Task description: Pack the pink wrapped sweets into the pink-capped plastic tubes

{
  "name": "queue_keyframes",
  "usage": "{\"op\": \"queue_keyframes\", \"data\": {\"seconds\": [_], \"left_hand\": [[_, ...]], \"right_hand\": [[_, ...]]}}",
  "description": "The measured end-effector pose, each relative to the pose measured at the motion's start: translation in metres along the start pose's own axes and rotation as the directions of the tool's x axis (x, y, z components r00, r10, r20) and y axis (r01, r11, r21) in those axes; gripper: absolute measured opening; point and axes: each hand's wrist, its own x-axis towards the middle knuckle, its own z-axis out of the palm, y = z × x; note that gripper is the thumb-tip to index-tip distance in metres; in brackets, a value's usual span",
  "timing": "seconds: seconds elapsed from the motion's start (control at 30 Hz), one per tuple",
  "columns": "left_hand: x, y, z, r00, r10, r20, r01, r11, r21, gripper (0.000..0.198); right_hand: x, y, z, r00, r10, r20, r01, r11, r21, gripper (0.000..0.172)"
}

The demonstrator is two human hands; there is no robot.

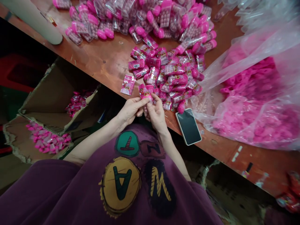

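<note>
— At the near edge of the reddish-brown surface (103, 64), what do the hands hold?
— A small, glossy pink printed packet (145, 90). The left hand (131, 109) pinches its lower part between thumb and fingers; the right hand (156, 110) pinches it from the other side. Fingers hide the rest.
— And around it?
— Just left lies a flat pink printed plastic sachet (128, 85). Beyond and to the right is a heap of pink-wrapped cylindrical containers (175, 69).
— The white-edged dark phone (189, 126)?
— Right of the right hand, jutting over the edge.
</note>
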Motion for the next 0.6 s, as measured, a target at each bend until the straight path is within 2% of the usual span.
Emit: {"op": "queue_keyframes", "data": {"seconds": [0.07, 0.27, 0.47, 0.6], "left_hand": [[-0.001, 0.000, -0.004, 0.999, -0.007, 0.040, 0.006, 1.000, 0.016, 0.042], [-0.001, 0.005, -0.011, 0.993, -0.015, 0.116, 0.014, 1.000, 0.007, 0.037], [0.002, 0.001, -0.009, 0.999, -0.019, 0.036, 0.022, 0.997, -0.079, 0.037], [0.003, -0.004, -0.013, 0.995, -0.050, 0.087, 0.059, 0.994, -0.096, 0.034]], "right_hand": [[-0.001, -0.001, 0.001, 1.000, -0.008, 0.006, 0.008, 1.000, 0.026, 0.057], [-0.006, 0.006, -0.003, 0.998, -0.051, 0.021, 0.052, 0.998, -0.043, 0.054], [-0.014, 0.012, -0.006, 0.990, -0.139, 0.021, 0.140, 0.954, -0.267, 0.060], [-0.017, 0.009, -0.002, 0.991, -0.130, 0.021, 0.132, 0.975, -0.181, 0.056]]}}
